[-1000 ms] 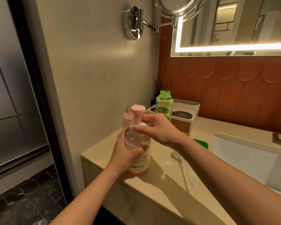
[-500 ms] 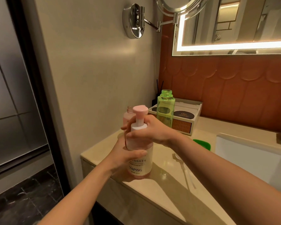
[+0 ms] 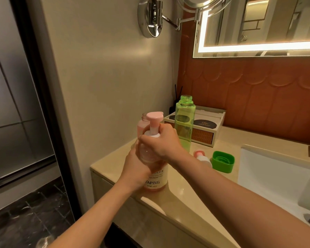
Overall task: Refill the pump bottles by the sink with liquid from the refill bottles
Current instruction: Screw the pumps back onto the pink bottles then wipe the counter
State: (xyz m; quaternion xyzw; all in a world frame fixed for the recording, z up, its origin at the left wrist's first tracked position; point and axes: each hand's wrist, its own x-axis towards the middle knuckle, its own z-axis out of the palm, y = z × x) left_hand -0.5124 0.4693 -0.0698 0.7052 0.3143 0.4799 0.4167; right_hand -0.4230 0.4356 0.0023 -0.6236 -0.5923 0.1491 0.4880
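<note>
Beige counter [image 3: 227, 140] beside white sink [image 3: 276, 169]. Amenity tray [image 3: 204, 129] at rear wall. Green bottle [image 3: 185, 122], uncapped, upright, seemingly empty. Pink pump bottle [image 3: 156, 174] near counter edge, pink liquid inside; left hand [image 3: 138, 169] wrapped round body, right hand [image 3: 161, 140] closed over pump collar. Second pink bottle [image 3: 141, 125] behind, open-necked. Green cap [image 3: 223, 161], loose pump head [image 3: 200, 156] alongside.

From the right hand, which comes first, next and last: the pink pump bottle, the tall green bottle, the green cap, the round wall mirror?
1. Pink pump bottle: gripped at its collar by the right hand.
2. Tall green bottle: just behind the hand, open-necked.
3. Green cap: on the counter to the right, near the sink.
4. Round wall mirror: high above.
</note>
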